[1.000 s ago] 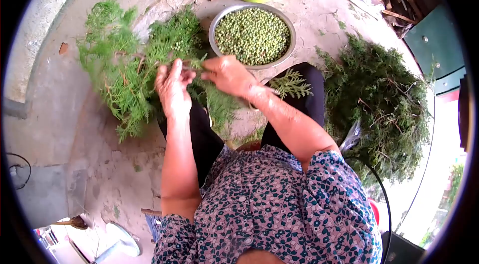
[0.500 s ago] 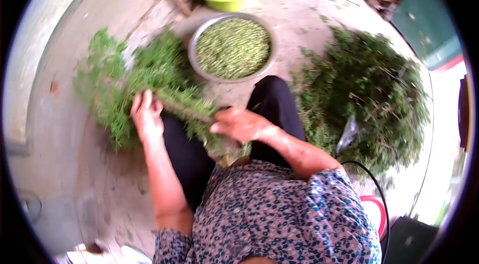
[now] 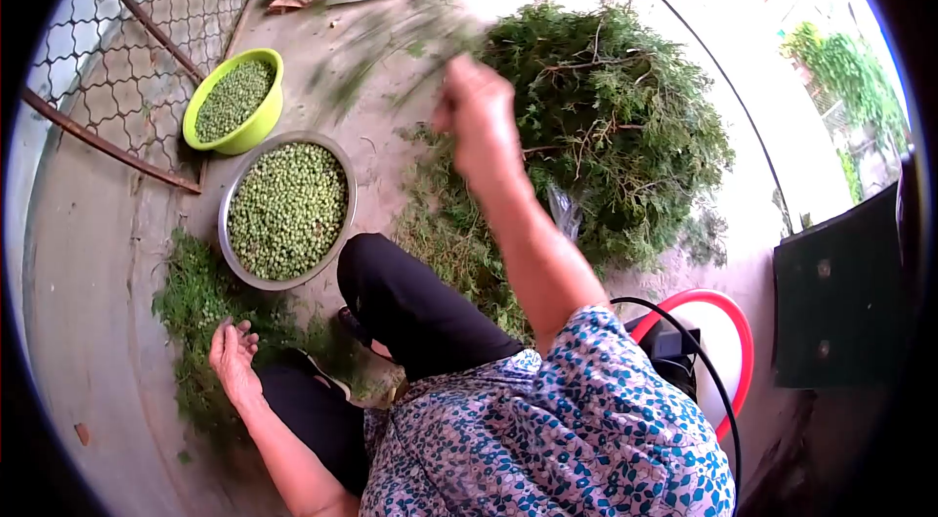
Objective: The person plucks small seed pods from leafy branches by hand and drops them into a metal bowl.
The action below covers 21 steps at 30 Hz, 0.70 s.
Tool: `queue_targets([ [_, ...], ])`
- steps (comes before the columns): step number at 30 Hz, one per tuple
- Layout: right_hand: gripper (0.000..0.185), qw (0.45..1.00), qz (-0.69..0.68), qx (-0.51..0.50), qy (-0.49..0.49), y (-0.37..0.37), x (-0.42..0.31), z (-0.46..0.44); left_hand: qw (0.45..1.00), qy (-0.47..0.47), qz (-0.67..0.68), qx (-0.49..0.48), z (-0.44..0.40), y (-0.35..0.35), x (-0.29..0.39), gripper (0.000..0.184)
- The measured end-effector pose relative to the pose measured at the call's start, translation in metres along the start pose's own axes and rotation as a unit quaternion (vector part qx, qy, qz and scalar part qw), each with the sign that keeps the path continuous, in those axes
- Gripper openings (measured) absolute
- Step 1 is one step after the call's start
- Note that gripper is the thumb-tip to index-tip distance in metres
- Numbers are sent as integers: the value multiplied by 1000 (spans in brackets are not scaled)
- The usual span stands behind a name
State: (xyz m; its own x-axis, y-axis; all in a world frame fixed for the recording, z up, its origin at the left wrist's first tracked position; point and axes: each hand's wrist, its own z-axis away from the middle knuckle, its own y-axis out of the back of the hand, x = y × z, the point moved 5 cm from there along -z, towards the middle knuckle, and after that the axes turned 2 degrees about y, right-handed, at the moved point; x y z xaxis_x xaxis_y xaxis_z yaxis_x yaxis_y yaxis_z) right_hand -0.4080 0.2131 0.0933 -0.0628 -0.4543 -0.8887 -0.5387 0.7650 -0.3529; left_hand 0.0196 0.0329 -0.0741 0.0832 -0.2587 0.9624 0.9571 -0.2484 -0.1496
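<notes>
The left hand (image 3: 234,361), half open and empty, hovers by greenery (image 3: 195,287); the right hand (image 3: 476,107) curls near blurred sprigs (image 3: 354,72), its hold unclear.

The metal basin (image 3: 224,224) is showing me a smooth, dull-shiny rim. Beyond it, the lime tub (image 3: 262,123) is looking like smooth plastic. Left of the basin, the wire mesh (image 3: 107,77) is hanging in a rough, rusty-looking metal frame (image 3: 112,148). Right of the basin, the leafy pile (image 3: 625,175) is looking rough and woody, with a glossy clear plastic bag (image 3: 564,211) against it. Nearer me than the basin, I'm wearing matt cloth trousers (image 3: 420,307) and a soft-looking printed cloth shirt (image 3: 547,419).
</notes>
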Motion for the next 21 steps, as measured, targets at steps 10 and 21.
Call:
queue_targets([
  [10, 18, 962, 39, 272, -11, 141, 78, -38, 999, 2, -32, 0, 6, 3, -3, 27],
  [21, 11, 977, -9, 34, -209, -13, 202, 67, 996, -2, -20, 83, 35, 56, -4, 28],
])
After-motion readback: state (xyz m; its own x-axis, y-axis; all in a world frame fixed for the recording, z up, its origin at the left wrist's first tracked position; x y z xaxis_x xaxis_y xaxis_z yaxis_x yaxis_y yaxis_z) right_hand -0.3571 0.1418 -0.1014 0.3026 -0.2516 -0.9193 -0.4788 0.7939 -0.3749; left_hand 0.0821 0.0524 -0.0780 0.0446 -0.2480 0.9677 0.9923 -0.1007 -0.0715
